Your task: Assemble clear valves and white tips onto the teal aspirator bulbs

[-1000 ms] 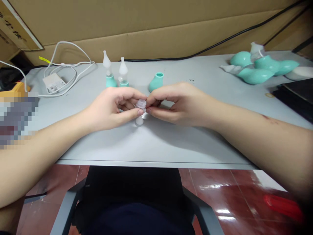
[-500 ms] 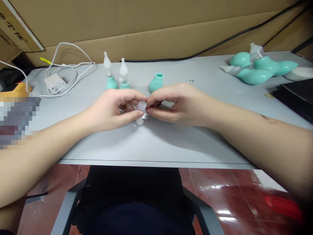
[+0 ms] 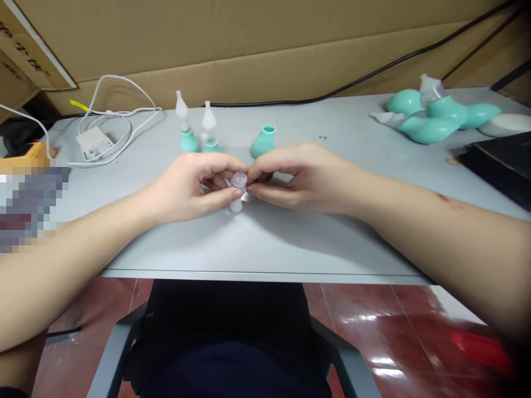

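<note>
Between the thumb and fingers of my left hand (image 3: 199, 185) is a small clear plastic nozzle piece (image 3: 238, 179), its ringed end facing up and a white tip (image 3: 236, 205) pointing down. My right hand (image 3: 286, 174) pinches the same piece from the right side, thumb and fingertips closed against it. Just behind the hands stands a teal rubber bulb (image 3: 263, 143) with its round mouth open. Two nasal aspirators stand upright further left, one aspirator (image 3: 182, 124) beside another aspirator (image 3: 209, 127), each with a teal bulb and white tip.
On the grey table (image 3: 257, 249), several teal aspirators (image 3: 435, 119) lie piled at the back right, near a black flat object (image 3: 498, 166). A white adapter (image 3: 95, 142) with a looped cable lies at the left. Cardboard (image 3: 249, 55) walls the back, with a black cable along it.
Both hands keep their hold on the clear nozzle piece. Only a slight shift of the camera view shows.
</note>
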A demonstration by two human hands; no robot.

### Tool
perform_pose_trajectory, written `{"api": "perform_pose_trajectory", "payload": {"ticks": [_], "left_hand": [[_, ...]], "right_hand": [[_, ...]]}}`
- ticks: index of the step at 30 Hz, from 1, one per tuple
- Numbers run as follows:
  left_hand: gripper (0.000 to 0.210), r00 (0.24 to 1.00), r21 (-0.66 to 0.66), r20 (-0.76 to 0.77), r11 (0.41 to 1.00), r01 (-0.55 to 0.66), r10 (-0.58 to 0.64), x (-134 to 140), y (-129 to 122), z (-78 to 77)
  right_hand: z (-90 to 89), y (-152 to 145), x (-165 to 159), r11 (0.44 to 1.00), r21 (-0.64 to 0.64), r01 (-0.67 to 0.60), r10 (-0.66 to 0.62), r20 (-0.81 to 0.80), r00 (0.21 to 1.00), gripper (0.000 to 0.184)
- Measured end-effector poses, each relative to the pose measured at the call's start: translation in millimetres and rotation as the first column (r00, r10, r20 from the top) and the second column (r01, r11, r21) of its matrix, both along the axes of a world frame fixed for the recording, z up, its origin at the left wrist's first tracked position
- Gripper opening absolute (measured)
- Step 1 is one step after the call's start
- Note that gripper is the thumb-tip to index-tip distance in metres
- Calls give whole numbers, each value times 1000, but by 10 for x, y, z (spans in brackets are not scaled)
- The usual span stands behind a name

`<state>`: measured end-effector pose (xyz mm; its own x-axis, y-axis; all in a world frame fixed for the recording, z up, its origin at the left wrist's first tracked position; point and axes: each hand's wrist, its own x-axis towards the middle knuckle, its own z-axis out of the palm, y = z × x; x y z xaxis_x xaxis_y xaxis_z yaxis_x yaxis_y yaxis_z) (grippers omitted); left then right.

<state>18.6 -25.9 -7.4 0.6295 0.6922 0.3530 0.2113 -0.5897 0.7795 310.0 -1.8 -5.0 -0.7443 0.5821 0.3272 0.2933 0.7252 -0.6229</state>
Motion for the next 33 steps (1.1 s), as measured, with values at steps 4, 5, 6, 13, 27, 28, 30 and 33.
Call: {"api": "perform_pose_trajectory", "payload": {"ticks": [4, 5, 6, 13, 27, 28, 30, 33], "left_hand": [[22, 1000, 12, 0, 1000, 13, -13, 1, 10, -5], [22, 1000, 22, -4, 1000, 17, -17, 0, 12, -5], [22, 1000, 35, -11, 999, 18, -18, -1, 13, -3], [22, 1000, 100, -18, 995, 19, -17, 4, 0, 21], [21, 999, 92, -32, 995, 46, -43, -10, 2, 23], [20, 999, 91, -33, 995, 44, -41, -9, 0, 24], [20, 999, 95, -33, 994, 46, -43, -9, -1, 23], [21, 998, 99, -29, 994, 50, -47, -11, -1, 18]], "right_hand": [[-10, 16, 4, 1000, 21, -6, 7, -18, 1000, 18], [-11, 17, 3, 1000, 24, -6, 6, -21, 1000, 18], [-10, 18, 2, 1000, 26, -3, 4, -16, 1000, 19], [3, 2, 3, 999, 40, -7, 7, -2, 1000, 21], [-9, 6, 21, 997, 74, -36, 36, 5, 999, 20], [-12, 8, 21, 996, 78, -38, 37, 4, 999, 20], [-14, 13, 22, 996, 83, -40, 39, 6, 999, 19], [-7, 14, 23, 995, 82, -48, 47, 9, 999, 19]]}}
